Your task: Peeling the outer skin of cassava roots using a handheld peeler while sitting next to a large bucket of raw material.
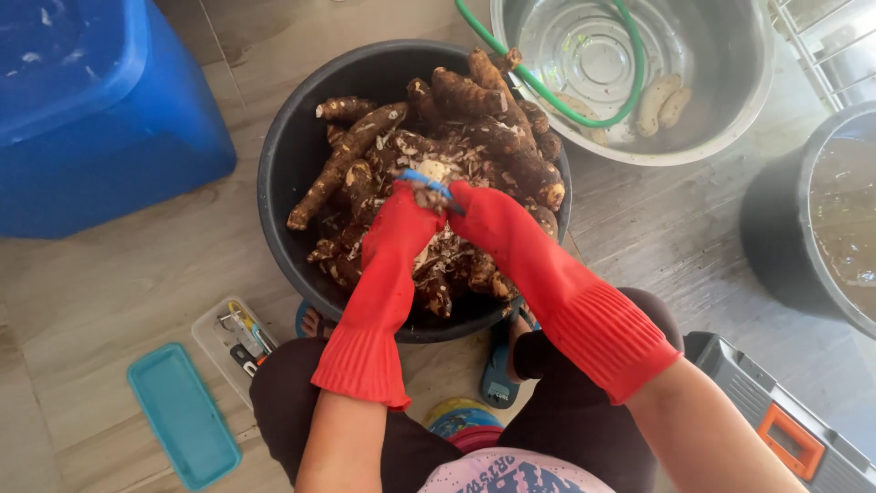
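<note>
Red rubber gloves cover both hands, which meet over a black tub [283,164] heaped with brown cassava roots [474,100] and loose peelings. Left hand [401,219] curls around a partly peeled root [431,175] at the middle of the heap, holding it up from below. Right hand [488,219] closes on a blue-handled peeler [424,180] laid against that same root, so the two hands nearly touch. Behind the tub, a steel basin [730,100] holds a few pale peeled roots [662,100], and a green hose [538,87] loops over its rim. A blue plastic bin [91,110] stands on the floor to the left; a teal lid [182,415] and a clear box of small tools [239,338] lie beside the person's left knee. To the right stands a dark bucket of murky water [839,210].
</note>
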